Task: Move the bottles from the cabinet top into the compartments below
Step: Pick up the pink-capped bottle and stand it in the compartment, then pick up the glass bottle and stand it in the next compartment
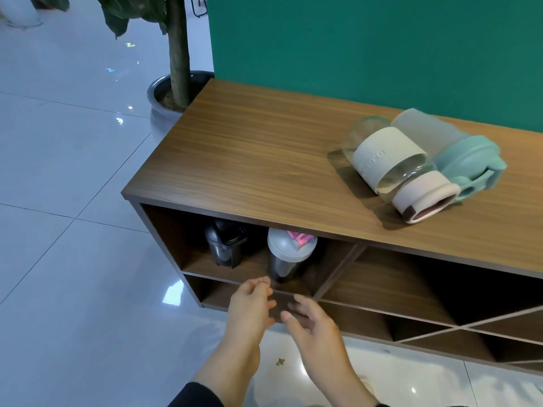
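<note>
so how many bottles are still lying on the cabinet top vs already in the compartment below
On the cabinet top, lying down: 2 (pink-capped bottle, mint-capped bottle)
In the upper left compartment, upright: 2 (black bottle, grey-lidded bottle)
Total: 4

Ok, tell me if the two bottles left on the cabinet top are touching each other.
Touching. The head view shows the pink-lidded bottle lying against the green-lidded bottle, no gap between them.
</note>
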